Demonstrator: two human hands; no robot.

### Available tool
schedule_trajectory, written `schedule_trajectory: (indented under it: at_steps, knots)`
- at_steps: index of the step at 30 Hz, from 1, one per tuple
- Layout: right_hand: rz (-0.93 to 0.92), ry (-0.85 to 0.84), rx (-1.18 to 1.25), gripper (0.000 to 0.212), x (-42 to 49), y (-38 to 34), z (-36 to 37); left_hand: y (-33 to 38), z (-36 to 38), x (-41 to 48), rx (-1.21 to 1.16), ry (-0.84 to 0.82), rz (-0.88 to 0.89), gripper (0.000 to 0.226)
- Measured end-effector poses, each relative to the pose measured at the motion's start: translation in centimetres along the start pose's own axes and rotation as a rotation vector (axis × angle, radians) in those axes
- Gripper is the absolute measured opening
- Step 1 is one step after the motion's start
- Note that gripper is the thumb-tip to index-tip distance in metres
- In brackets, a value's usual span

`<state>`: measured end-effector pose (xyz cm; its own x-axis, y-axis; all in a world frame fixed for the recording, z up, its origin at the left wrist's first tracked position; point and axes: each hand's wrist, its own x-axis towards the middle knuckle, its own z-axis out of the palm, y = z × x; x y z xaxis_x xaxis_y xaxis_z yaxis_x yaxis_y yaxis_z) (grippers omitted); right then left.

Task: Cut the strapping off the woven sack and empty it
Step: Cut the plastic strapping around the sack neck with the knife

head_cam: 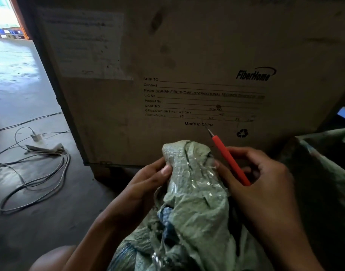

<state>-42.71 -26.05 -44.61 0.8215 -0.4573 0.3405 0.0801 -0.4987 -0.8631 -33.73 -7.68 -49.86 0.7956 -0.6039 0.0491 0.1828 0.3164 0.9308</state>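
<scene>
Behind, at 12 o'clock, stands a carton (pixel 187 55); left hand (pixel 148 182) pinches sack (pixel 195 192) neck steady, right hand (pixel 261 178) grips knife (pixel 231 163) to cut tape

sack (pixel 193 202): rough woven cloth | tape (pixel 203 182): glossy plastic | crate (pixel 187 55): matt board

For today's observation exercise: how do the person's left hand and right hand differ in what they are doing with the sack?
The left hand grips only the green woven sack; the right hand also holds an orange-handled cutter. The left hand sits on the bundled neck's left side, the right hand on its right. Both are bare and touch the taped neck.
</scene>
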Motion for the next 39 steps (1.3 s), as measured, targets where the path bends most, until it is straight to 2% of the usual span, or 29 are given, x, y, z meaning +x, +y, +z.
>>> schedule_trajectory:
  at_steps: [3, 6, 10, 14, 16, 17, 19, 22, 26, 29, 31, 35, 39]
  knots:
    - [0.0, 0.016, 0.017, 0.02, 0.1, 0.2, 0.0, 0.1, 0.6, -1.3, -0.046, -0.043, 0.028, 0.051]
    - [-0.007, 0.028, 0.055, 0.012, 0.3, 0.1, -0.3, 0.2, 1.6, -1.7, -0.08, 0.076, 0.089, 0.053]
    - [0.009, 0.053, 0.138, 0.005, 0.2, -0.7, -0.7, -0.6, 1.5, -0.8, -0.111, 0.221, 0.098, 0.028]
    - [-0.027, -0.019, 0.133, 0.008, -0.3, -1.6, -0.7, -1.6, 1.0, 0.1, -0.015, 0.523, 0.093, 0.059]
    - [-0.045, -0.135, 0.118, 0.01, -0.8, -1.9, -0.3, -1.9, 1.3, 0.4, -0.029, 0.576, 0.127, 0.063]
    - [-0.056, -0.194, 0.107, 0.01, -1.0, -2.0, 0.0, -1.8, 1.5, 0.4, -0.099, 0.576, 0.134, 0.057]
    - [-0.088, -0.263, 0.085, 0.01, -1.5, -2.1, 0.8, -1.6, 1.6, 0.4, -0.229, 0.52, 0.147, 0.064]
    - [-0.148, -0.302, 0.063, 0.009, -2.2, -2.1, 1.8, -1.1, 1.5, 0.1, -0.266, 0.414, 0.122, 0.053]
    - [-0.187, -0.295, 0.053, 0.012, -2.6, -2.0, 2.6, -0.8, 0.5, 0.1, -0.296, 0.454, 0.034, 0.054]
    - [-0.155, -0.318, 0.104, 0.012, -2.6, -2.1, 2.9, -0.8, 0.5, 0.1, -0.241, 0.534, 0.04, 0.074]
    - [-0.147, -0.329, 0.087, 0.012, -2.6, -2.0, 3.1, -0.7, 0.4, 0.1, -0.167, 0.588, 0.053, 0.076]
    - [-0.149, -0.268, 0.039, 0.01, -2.9, -1.6, 3.6, -0.8, 0.3, 0.2, -0.224, 0.577, 0.075, 0.091]
    - [-0.167, -0.241, 0.018, 0.008, -3.0, -1.6, 4.0, -1.2, 0.2, 0.5, -0.182, 0.612, 0.059, 0.1]
